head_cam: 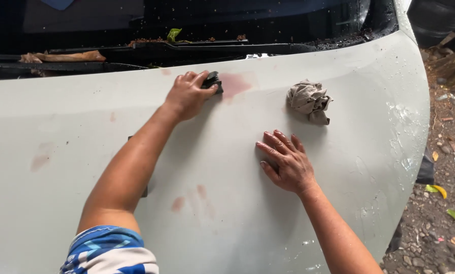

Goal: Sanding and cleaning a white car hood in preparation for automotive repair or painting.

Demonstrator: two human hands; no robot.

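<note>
Two hands on hood point(227, 203): left grip point(189, 94) clamped on dark pad point(213, 81), right point(287, 163) flat, fingers apart, w/ crumpled rag point(309, 100) nearby.

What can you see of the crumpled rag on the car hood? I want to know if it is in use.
The rag is a grey-beige cloth, bunched into a wrinkled ball with one fold hanging toward the viewer. It lies on the pale hood, right of a reddish patch. No hand touches it; the right hand rests flat on the hood just below it.
</note>
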